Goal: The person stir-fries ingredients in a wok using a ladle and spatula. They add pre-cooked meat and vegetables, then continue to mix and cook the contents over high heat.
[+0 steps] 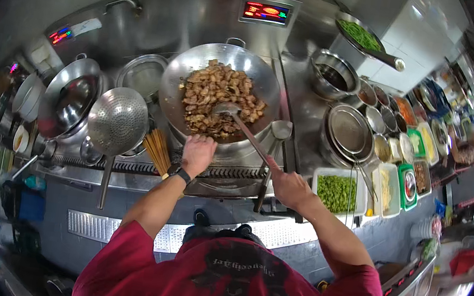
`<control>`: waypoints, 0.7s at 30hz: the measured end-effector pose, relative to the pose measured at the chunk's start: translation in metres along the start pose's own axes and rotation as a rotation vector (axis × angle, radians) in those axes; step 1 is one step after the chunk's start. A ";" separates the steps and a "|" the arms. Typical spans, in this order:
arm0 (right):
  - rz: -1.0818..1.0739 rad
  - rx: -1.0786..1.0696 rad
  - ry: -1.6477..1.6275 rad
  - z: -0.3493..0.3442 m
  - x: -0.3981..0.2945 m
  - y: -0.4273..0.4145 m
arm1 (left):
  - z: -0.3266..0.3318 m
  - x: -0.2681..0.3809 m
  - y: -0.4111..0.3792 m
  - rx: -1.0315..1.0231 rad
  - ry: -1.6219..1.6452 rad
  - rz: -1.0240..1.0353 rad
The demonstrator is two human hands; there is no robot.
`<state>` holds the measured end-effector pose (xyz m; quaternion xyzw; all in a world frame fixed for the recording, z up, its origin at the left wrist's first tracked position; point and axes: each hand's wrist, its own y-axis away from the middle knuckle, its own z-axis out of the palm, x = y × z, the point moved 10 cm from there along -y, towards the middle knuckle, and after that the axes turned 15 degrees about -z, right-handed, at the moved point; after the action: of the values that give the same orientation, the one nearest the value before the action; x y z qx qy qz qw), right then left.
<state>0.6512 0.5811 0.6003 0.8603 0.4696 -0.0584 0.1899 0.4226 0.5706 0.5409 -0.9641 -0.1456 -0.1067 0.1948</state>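
A large steel wok [260,77] holds a heap of browned meat pieces [211,86]. My right hand [290,188] is closed around the handle of a long wok ladle [227,109], whose bowl rests on the meat. At the wok's near rim lies my left hand [199,152], knuckles up, with a watch on its wrist; whether its fingers grip the rim is hidden. Beside that hand stands a bamboo wok brush [158,149]. A second ladle [281,129] lies just right of the wok.
A perforated steel strainer [118,121] and another wok [68,99] are at the left. On the right stand a pot of dark liquid [335,75], stacked steel pots [349,129], a tub of chopped greens [335,192] and several ingredient containers. A person [468,147] is at the far right.
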 end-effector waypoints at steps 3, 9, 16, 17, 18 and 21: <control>0.026 0.123 0.088 0.025 0.039 -0.074 | 0.002 0.003 -0.004 -0.005 0.061 0.013; 0.077 0.311 -0.810 0.002 0.044 -0.081 | 0.006 -0.008 -0.002 -0.024 -0.013 -0.036; 0.102 0.538 -0.881 -0.072 0.071 -0.118 | 0.000 -0.007 0.001 0.023 0.065 -0.063; 0.112 0.545 -0.885 -0.073 0.082 -0.134 | -0.001 -0.004 0.001 0.028 0.069 -0.058; 0.115 0.553 -0.897 -0.070 0.097 -0.152 | -0.002 0.000 0.000 0.012 0.062 -0.057; 0.150 0.454 -0.992 -0.061 0.069 -0.194 | -0.001 -0.005 0.001 0.016 0.077 -0.073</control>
<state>0.5241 0.7531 0.5845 0.7801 0.2368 -0.5429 0.2016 0.4185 0.5679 0.5403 -0.9518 -0.1737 -0.1495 0.2039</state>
